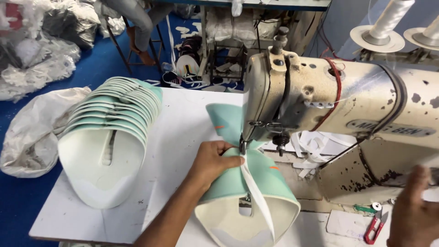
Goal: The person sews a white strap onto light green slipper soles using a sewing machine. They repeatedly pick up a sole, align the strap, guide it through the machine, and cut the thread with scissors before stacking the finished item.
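A curved mint-green and white shoe upper piece (267, 176) lies under the needle of a worn cream sewing machine (329, 96). A white tape strip (256, 192) runs down over it from the needle. My left hand (215, 160) presses on the piece just left of the presser foot, thumb toward the needle. My right hand (414, 206) hovers blurred at the lower right, in front of the machine body, holding nothing that I can see.
A nested stack of the same green-white pieces (109, 132) stands on the white table (169, 137) at left. Red snips (375, 226) lie at lower right. Thread cones (382, 27) stand behind the machine. White bags (32, 132) lie on the blue floor. A seated person's legs (137, 27) are at the back.
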